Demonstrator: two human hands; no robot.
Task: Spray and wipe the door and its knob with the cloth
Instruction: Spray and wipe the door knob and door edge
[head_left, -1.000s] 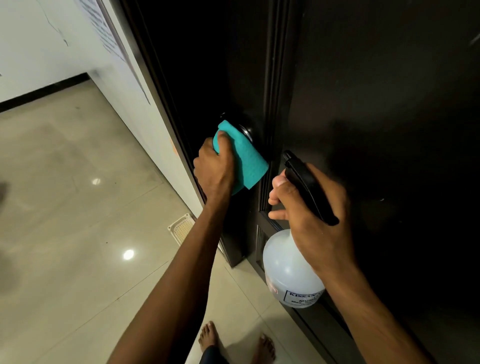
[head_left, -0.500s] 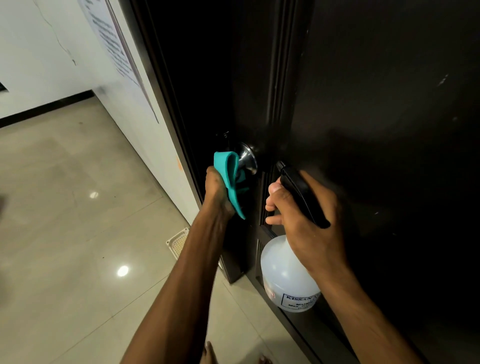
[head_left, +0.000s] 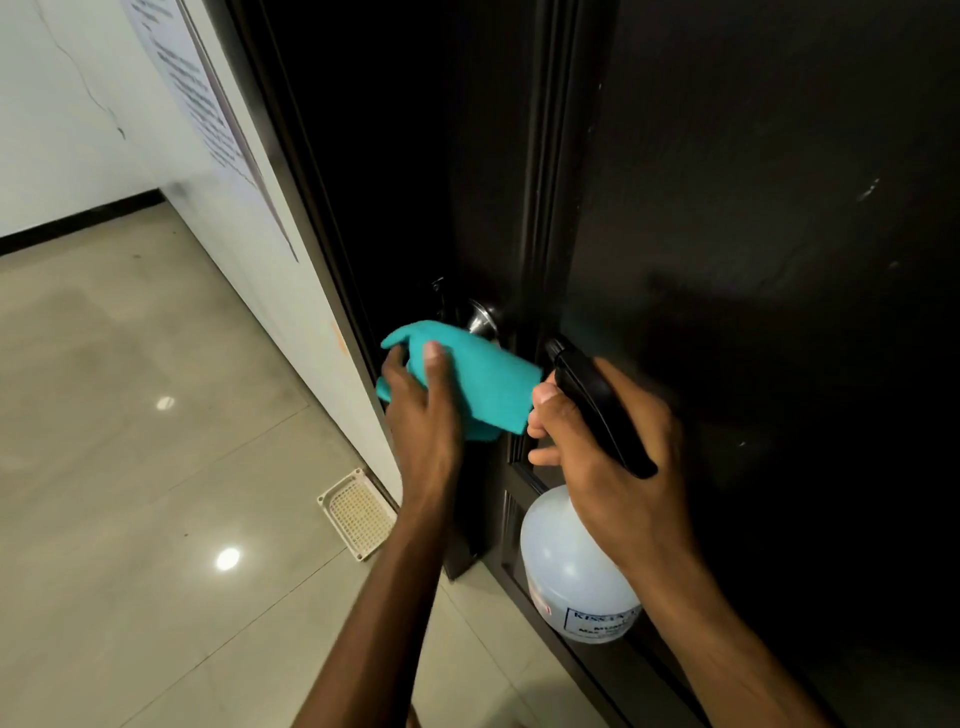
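Note:
A dark brown door (head_left: 727, 260) fills the right half of the view. Its silver knob (head_left: 480, 318) shows near the door's left edge, partly covered from below by a teal cloth (head_left: 483, 384). My left hand (head_left: 423, 415) grips that cloth and presses it against the knob's lower side. My right hand (head_left: 608, 452) holds a white spray bottle (head_left: 571, 566) by its black trigger head (head_left: 597, 405), just right of the cloth and close to the door face.
A white wall (head_left: 249, 249) with a printed notice (head_left: 202, 104) runs along the left of the door frame. A small cream floor grate (head_left: 358, 512) lies on the beige tiled floor (head_left: 130, 467) by the frame's foot.
My left hand turned the cloth from edge-on beside the knob to spread flat under and over it. The bottle hand stayed almost still. The view tilted up slightly.

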